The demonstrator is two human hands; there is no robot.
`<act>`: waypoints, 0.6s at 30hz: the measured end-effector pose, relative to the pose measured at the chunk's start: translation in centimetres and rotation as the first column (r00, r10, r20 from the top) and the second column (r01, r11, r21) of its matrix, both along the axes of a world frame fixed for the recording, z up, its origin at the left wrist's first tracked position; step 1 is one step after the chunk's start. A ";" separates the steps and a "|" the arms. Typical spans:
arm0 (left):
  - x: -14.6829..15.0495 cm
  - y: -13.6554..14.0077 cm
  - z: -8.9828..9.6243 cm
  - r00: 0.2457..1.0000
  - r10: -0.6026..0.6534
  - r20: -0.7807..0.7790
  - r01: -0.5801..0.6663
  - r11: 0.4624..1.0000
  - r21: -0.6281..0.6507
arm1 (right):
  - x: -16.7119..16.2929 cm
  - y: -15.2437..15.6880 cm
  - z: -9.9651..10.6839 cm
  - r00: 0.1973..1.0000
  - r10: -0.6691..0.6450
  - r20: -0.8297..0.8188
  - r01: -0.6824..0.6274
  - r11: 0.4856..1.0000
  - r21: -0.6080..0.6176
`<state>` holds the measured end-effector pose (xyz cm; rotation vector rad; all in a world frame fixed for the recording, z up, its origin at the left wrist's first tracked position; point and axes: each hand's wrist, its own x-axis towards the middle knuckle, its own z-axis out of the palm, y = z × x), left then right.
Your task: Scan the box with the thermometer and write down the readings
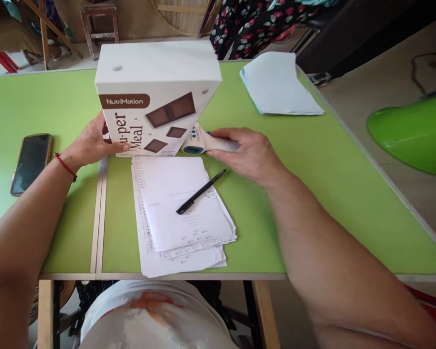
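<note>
A large white NutriMotion box point(160, 116) with brown bars printed on it stands on the green table. My left hand point(94, 143) grips its lower left corner, the thumb on the front and the other fingers partly hidden behind. In my right hand point(245, 150) is a white infrared thermometer point(199, 140) with a small dark display and blue buttons, held by its handle. Its head is close against the box's lower right side; whether they touch I cannot tell. Below both hands lies a stack of printed papers point(189, 213), with a black pen point(201, 191) slanting across it.
A phone point(32, 162) in a worn case lies left of my left forearm. Folded white sheets point(281, 85) rest at the table's far right. A seam point(100, 218) runs across the green table point(312, 194). Beyond it are a person's flowered trousers point(254, 29), a wooden stool point(100, 24) and a green chair point(417, 133).
</note>
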<state>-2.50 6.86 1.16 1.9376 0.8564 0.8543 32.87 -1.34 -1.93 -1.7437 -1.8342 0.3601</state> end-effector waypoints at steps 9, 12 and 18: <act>-1.7 -1.0 1.0 0.892 0.036 -0.451 0.058 0.979 0.194 | 0.1 -3.4 3.4 0.870 0.332 0.365 -0.354 0.935 -0.006; -1.1 -6.8 1.9 0.739 0.190 -0.646 0.073 0.931 0.357 | 0.5 -3.9 3.9 0.793 0.422 0.439 -0.395 0.905 -0.158; 4.0 -17.3 1.5 0.559 -0.297 -0.774 0.659 0.725 0.198 | -0.2 -3.6 3.0 0.755 0.377 0.536 -0.344 0.924 -0.166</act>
